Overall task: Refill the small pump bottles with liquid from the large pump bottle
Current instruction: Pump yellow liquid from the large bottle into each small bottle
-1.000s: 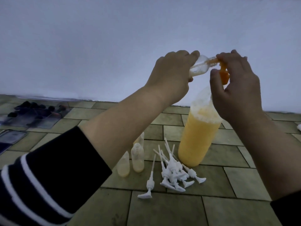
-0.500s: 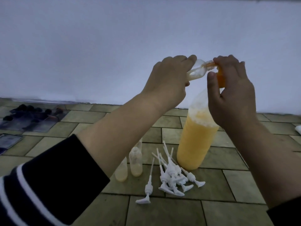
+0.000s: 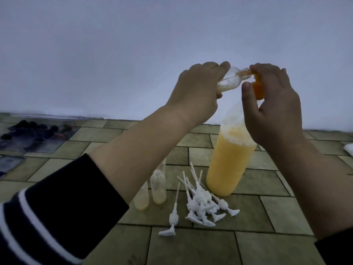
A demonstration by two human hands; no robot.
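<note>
Surroundings: tiled floor, plain wall, items at the edges.
The floor (image 3: 210,245) consists of greenish rectangular tiles with dark joints and meets a plain white wall (image 3: 114,54) behind. At far left lies a clear plastic tray (image 3: 36,134) containing dark round items. A white object (image 3: 348,148) shows partly at the right edge.

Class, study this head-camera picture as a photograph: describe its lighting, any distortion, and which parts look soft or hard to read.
Head view: dim, bluish, even light without hard shadows or glare; wide-angle bending curves the floor tiles and wall base; the dark items far left are murky and unreadable; the small bottle in the left hand and the orange pump head under the right hand look slightly soft.
</note>
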